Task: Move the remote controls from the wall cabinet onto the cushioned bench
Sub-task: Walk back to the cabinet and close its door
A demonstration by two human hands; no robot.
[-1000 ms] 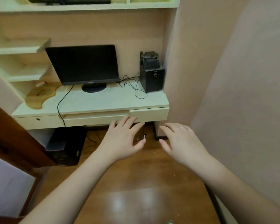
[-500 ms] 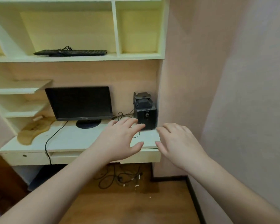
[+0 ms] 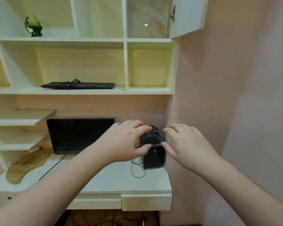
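White wall cabinet is seen at one o'clock, well above both hands; no remote controls are shown; left hand and right hand, each grip spread and empty; right judged nearer.

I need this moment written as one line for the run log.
left hand: open, empty | right hand: open, empty | both raised before black speaker on desk | remote controls: none visible
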